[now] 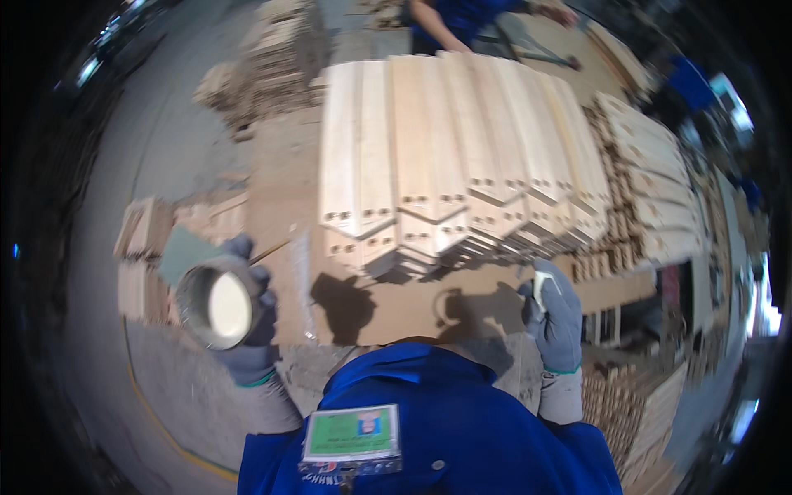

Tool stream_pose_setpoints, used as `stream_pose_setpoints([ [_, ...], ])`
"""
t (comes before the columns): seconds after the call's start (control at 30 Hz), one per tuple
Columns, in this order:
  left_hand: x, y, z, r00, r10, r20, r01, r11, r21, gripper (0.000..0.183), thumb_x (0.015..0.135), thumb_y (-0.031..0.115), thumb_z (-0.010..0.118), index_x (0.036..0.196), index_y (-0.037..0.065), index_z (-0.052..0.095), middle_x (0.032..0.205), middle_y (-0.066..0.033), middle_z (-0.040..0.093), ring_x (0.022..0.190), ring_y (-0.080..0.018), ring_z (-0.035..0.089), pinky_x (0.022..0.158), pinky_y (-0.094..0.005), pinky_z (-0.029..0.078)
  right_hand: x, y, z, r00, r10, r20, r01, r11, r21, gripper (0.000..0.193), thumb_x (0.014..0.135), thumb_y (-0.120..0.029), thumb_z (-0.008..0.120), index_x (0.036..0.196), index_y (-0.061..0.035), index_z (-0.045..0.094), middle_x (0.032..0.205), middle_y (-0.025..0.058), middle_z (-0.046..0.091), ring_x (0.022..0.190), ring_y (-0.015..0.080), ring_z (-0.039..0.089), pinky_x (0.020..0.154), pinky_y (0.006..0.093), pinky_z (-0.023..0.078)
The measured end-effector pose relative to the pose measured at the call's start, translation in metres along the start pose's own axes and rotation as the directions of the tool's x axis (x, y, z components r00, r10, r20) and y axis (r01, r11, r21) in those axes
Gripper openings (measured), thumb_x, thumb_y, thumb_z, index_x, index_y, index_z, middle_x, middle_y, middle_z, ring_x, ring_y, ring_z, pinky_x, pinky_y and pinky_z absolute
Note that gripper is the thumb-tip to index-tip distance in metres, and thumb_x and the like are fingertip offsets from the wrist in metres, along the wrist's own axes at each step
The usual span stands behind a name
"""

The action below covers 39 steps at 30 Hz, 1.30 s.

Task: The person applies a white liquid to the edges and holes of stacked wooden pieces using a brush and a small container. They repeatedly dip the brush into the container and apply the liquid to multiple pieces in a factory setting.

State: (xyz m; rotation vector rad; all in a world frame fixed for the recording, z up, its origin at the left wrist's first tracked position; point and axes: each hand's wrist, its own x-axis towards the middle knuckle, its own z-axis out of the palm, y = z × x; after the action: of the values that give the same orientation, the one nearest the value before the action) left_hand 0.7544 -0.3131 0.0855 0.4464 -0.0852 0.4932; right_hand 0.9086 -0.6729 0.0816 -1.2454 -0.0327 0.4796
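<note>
Grey gloves cover both of a worker's hands: the left hand (262, 320) grips a round container (193, 309) of creamy white liquid (231, 307), held at the left side of a brown work surface (274, 202). Opposite, the right hand (561, 322) has its fingers curled around a small pale object (541, 285), too blurred to identify, near stacked wooden boards (425, 136) with holes in their near ends. Beyond them shows another person's forearm (439, 31).

Stacked drilled boards (425, 136) show a woodworking workshop.
</note>
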Motion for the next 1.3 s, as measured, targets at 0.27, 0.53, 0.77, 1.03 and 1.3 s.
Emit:
stream_pose_setpoints([
  [0.27, -0.024, 0.013, 0.0, 0.98, 0.17, -0.103, -0.136, 0.95, 0.281, 0.074, 0.093, 0.042, 0.051, 0.145, -0.002, 0.021, 0.145, -0.0241, 0.031, 0.11, -0.0329, 0.055, 0.083, -0.04, 0.055, 0.029, 0.041, 0.076, 0.911, -0.325, 0.254, 0.411, 0.763, -0.498, 0.03, 0.099, -0.024, 0.045, 0.104, 0.0015, 0.06, 0.093, 0.0131, 0.064, 0.076, 0.0181, 0.06, 0.065, 0.0296, 0.048],
  [0.53, -0.032, 0.042, -0.02, 0.897, 0.331, -0.292, -0.173, 0.872, 0.458, 0.08, 0.095, 0.059, 0.028, 0.138, -0.009, 0.031, 0.133, -0.0292, 0.044, 0.093, -0.031, 0.065, 0.065, -0.0363, 0.059, 0.053, 0.053, 0.138, 0.707, -0.496, 0.505, 0.703, 0.414, -0.578, 0.029, 0.096, -0.012, 0.046, 0.12, 0.0034, 0.053, 0.091, 0.0131, 0.061, 0.074, 0.0178, 0.057, 0.064, 0.0289, 0.047],
  [0.77, -0.029, 0.073, -0.061, 0.97, 0.196, -0.141, -0.146, 0.942, 0.304, 0.075, 0.096, 0.05, 0.038, 0.145, -0.004, 0.021, 0.145, -0.0281, 0.031, 0.109, -0.0358, 0.056, 0.083, -0.0419, 0.056, 0.034, 0.036, 0.152, 0.981, -0.074, 0.181, 0.164, 0.814, -0.557, 0.033, 0.092, -0.012, 0.057, 0.122, 0.003, 0.056, 0.09, 0.008, 0.062, 0.07, 0.0088, 0.054, 0.062, 0.0227, 0.045],
  [1.03, -0.004, 0.067, -0.071, 0.98, 0.172, -0.102, -0.133, 0.942, 0.308, 0.075, 0.096, 0.049, 0.039, 0.142, -0.008, 0.025, 0.141, -0.0272, 0.037, 0.104, -0.032, 0.059, 0.076, -0.0369, 0.059, 0.039, 0.056, 0.166, 0.959, -0.193, 0.208, 0.284, 0.684, -0.672, 0.027, 0.086, -0.008, 0.066, 0.11, 0.0031, 0.062, 0.089, 0.0115, 0.066, 0.073, 0.0161, 0.062, 0.064, 0.0275, 0.049],
  [1.3, -0.001, 0.072, -0.075, 0.967, 0.19, -0.17, -0.113, 0.917, 0.382, 0.073, 0.096, 0.048, 0.037, 0.141, -0.009, 0.027, 0.139, -0.0286, 0.039, 0.099, -0.0297, 0.062, 0.072, -0.0345, 0.059, 0.046, 0.072, 0.171, 0.917, -0.287, 0.276, 0.396, 0.574, -0.717, 0.029, 0.083, -0.008, 0.069, 0.11, 0.0034, 0.063, 0.083, 0.014, 0.067, 0.069, 0.0204, 0.064, 0.064, 0.0285, 0.049],
])
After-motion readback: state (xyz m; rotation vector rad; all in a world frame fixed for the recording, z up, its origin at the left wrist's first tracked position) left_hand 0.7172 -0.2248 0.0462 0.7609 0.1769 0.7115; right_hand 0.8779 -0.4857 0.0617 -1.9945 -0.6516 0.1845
